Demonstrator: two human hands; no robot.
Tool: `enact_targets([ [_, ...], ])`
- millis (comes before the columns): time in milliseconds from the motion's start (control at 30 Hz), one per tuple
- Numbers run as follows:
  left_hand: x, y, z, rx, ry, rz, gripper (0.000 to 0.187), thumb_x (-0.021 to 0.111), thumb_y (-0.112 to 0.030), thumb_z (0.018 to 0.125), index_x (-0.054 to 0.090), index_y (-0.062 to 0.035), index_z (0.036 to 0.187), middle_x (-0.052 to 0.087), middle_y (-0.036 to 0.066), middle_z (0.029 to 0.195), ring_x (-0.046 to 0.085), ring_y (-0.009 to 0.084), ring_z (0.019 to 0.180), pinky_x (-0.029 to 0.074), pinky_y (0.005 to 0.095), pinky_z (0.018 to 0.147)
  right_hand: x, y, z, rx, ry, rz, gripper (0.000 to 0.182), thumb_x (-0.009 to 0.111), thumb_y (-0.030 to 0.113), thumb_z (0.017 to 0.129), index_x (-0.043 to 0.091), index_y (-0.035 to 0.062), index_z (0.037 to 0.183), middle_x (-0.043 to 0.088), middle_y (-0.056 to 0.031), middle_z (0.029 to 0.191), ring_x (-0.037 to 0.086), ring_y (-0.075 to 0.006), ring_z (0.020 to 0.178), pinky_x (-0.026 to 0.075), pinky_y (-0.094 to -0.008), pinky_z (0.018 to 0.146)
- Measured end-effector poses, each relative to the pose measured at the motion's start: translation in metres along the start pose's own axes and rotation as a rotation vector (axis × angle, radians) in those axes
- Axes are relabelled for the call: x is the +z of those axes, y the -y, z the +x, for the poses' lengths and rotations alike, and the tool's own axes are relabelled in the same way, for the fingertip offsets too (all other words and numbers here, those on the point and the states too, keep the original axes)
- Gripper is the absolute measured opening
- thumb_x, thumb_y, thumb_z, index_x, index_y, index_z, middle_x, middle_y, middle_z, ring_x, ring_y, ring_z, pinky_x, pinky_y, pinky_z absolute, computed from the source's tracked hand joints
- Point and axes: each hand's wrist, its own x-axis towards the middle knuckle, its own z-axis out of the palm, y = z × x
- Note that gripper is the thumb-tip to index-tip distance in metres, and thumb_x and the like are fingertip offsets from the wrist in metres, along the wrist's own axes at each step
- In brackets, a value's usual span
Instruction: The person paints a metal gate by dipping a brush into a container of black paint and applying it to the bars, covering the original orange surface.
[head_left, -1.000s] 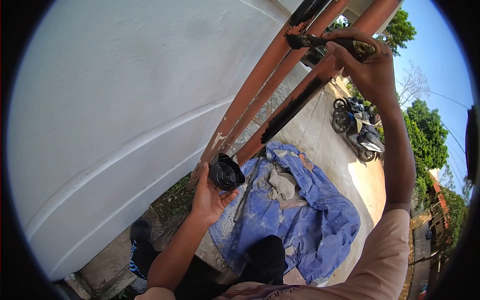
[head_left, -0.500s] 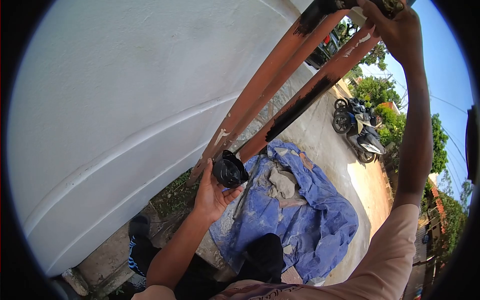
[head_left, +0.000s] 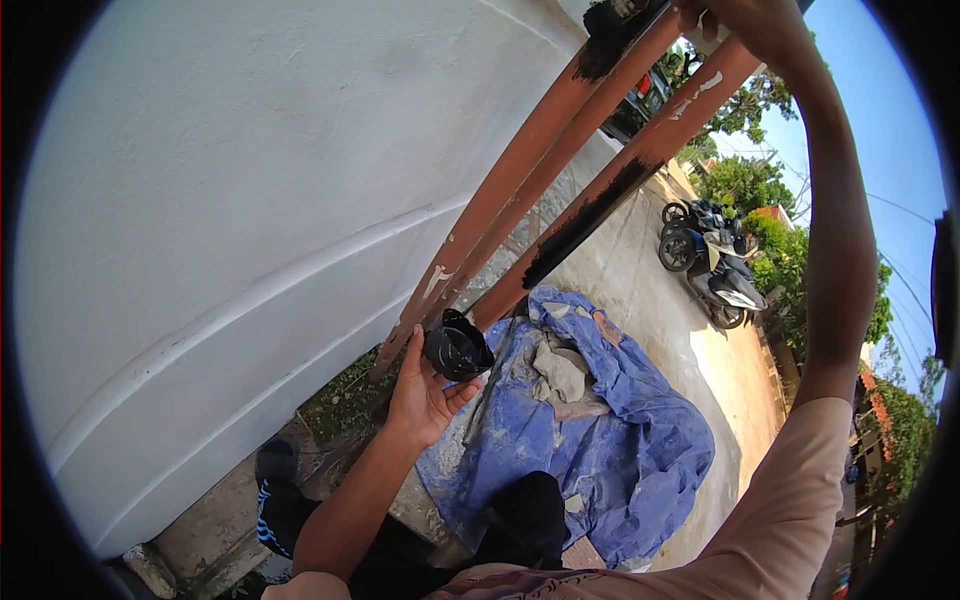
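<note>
In my left hand is a small black cup, tilted, with wet-looking black paint inside; my fingers grip its side and base. My right hand is raised to the top of the reddish-brown metal posts, its fingers curled and partly cut off by the frame edge. A paintbrush, dark with black paint, shows at the upper end of the left post; its handle is mostly out of view. Black paint covers that upper end and a long patch on the right post.
A white wall rises to the left of the posts. Below lies a crumpled blue tarp with a grey lump on it. Parked motorcycles stand on the concrete to the right. My foot is at lower left.
My right hand has moved left and up along the top of the posts, and the brush is now over the left post. My left hand and the cup have barely shifted.
</note>
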Motion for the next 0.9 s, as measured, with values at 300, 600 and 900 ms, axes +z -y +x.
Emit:
enact_targets([
  [300, -0.001, -0.004, -0.003, 0.011, 0.047, -0.03, 0.077, 0.05, -0.072, 0.089, 0.059, -0.0023, 0.12, 0.069, 0.011, 0.098, 0.071, 0.021, 0.081, 0.064, 0.0272, 0.067, -0.01, -0.081, -0.018, -0.271, -0.186, 0.153, 0.021, 0.068, 0.016, 0.095, 0.071, 0.0078, 0.114, 0.068, 0.0003, 0.073, 0.062, -0.0055, 0.061, 0.048, -0.0231, 0.055],
  [600, -0.009, 0.0, 0.003, 0.003, 0.068, -0.041, 0.076, 0.05, -0.072, 0.09, 0.058, -0.0032, 0.122, 0.069, 0.012, 0.103, 0.071, 0.022, 0.082, 0.064, 0.029, 0.07, -0.044, -0.068, 0.009, -0.286, -0.418, -0.121, 0.02, 0.062, 0.005, 0.091, 0.07, 0.0069, 0.109, 0.067, -0.0055, 0.094, 0.063, -0.0144, 0.085, 0.05, -0.0294, 0.075],
  [900, -0.006, -0.002, 0.006, 0.013, 0.1, -0.056, 0.076, 0.051, -0.071, 0.089, 0.058, -0.0041, 0.123, 0.069, 0.011, 0.101, 0.071, 0.021, 0.081, 0.064, 0.0289, 0.07, -0.092, -0.089, 0.063, -0.267, -0.495, -0.015, 0.019, 0.058, 0.0, 0.089, 0.068, 0.0049, 0.105, 0.066, -0.0044, 0.094, 0.062, -0.0151, 0.085, 0.049, -0.0283, 0.074],
])
